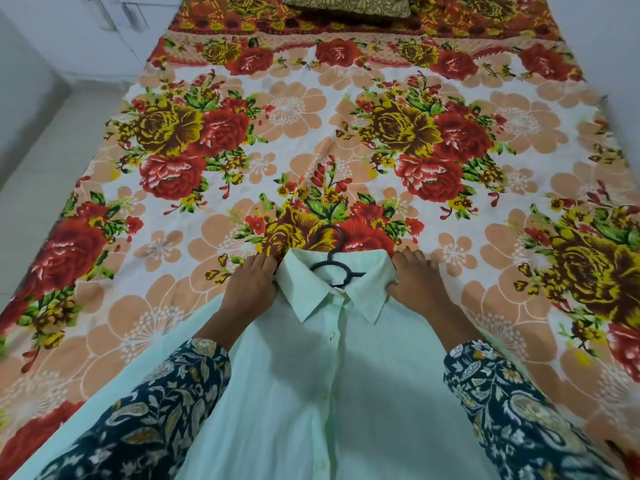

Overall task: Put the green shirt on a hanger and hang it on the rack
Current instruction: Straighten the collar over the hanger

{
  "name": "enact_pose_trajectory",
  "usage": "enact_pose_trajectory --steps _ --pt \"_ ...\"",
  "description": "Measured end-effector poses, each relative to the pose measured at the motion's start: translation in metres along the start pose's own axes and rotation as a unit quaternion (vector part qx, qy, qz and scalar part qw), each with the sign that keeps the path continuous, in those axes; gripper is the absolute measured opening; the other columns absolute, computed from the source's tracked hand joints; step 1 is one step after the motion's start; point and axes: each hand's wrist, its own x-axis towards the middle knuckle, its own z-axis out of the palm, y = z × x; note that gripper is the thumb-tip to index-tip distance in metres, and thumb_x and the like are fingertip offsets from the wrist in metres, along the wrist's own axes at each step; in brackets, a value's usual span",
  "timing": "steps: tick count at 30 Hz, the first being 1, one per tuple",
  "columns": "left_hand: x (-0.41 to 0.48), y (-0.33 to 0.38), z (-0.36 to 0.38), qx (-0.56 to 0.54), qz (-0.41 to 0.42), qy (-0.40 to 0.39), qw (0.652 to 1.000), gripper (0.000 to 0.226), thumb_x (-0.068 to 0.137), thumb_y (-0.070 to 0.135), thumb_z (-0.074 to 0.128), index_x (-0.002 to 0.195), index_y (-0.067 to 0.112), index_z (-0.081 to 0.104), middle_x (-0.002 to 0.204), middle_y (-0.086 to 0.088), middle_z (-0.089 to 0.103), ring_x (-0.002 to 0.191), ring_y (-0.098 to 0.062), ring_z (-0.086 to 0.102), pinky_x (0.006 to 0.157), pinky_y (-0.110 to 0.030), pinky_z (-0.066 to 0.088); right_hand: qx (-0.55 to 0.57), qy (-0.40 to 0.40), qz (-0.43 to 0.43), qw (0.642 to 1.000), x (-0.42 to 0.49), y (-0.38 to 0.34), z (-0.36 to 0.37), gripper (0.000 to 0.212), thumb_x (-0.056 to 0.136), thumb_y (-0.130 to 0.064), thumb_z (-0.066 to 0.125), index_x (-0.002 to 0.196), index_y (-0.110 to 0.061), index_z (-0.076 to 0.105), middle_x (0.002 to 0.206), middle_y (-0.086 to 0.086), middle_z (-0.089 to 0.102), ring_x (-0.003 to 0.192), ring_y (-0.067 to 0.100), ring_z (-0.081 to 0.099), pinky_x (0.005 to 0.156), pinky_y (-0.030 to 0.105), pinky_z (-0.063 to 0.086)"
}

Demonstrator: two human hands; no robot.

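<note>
A pale green shirt (311, 375) lies flat and face up on the bed, buttoned, with its collar pointing away from me. A black hanger (332, 261) sits inside the neck opening; only its hook and the top of its neck show above the collar. My left hand (249, 289) rests on the shirt's left shoulder, fingers curled against the collar edge. My right hand (415, 285) presses on the right shoulder, gripping the fabric beside the collar. The hanger's arms are hidden under the cloth. No rack is in view.
The bed (311, 133) carries a bright floral sheet in red, yellow and peach. A patterned pillow (346, 3) lies at the far end. White floor and wall (52, 98) run along the left side of the bed.
</note>
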Motion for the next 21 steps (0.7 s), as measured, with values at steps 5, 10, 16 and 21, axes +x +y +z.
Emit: enact_pose_trajectory --steps 5,10,16,21 --pt "-0.007 -0.018 0.0 -0.084 -0.037 -0.027 0.995 0.019 0.08 0.005 0.055 0.098 0.001 0.058 0.1 -0.018 0.058 0.096 -0.035 0.052 0.076 -0.043 0.042 0.034 0.068 0.046 0.996 -0.004 0.012 0.01 0.043 0.084 -0.011 0.053 0.125 0.0 0.049 0.126 0.018 0.054 0.118 0.035 0.046 0.087 0.043 0.045" --pt "-0.001 -0.016 -0.036 -0.191 -0.078 -0.099 0.973 0.02 0.083 0.009 0.058 0.101 0.001 0.064 0.098 -0.012 0.057 0.094 -0.027 0.053 0.074 -0.031 0.038 0.184 0.074 0.085 0.976 -0.013 0.013 -0.003 0.04 0.083 -0.009 0.054 0.123 -0.007 0.057 0.117 0.015 0.056 0.112 0.033 0.05 0.084 0.039 0.044" --pt "-0.036 -0.014 -0.114 -0.273 -0.075 -0.084 0.955 0.017 0.084 0.013 0.064 0.093 -0.001 0.067 0.091 -0.007 0.055 0.087 -0.02 0.049 0.067 -0.022 0.036 0.395 0.092 0.1 0.909 -0.063 0.006 -0.06 0.024 0.083 0.0 0.058 0.106 0.001 0.068 0.105 0.02 0.063 0.1 0.034 0.057 0.077 0.027 0.037" --pt "-0.118 0.006 -0.186 -0.292 -0.054 -0.01 0.955 0.004 0.086 0.011 0.061 0.085 0.01 0.057 0.087 -0.004 0.057 0.079 -0.02 0.052 0.06 -0.019 0.037 0.475 0.093 0.064 0.872 -0.154 -0.014 -0.138 0.011 0.082 -0.001 0.062 0.089 0.005 0.068 0.091 0.014 0.064 0.087 0.021 0.054 0.073 0.036 0.043"
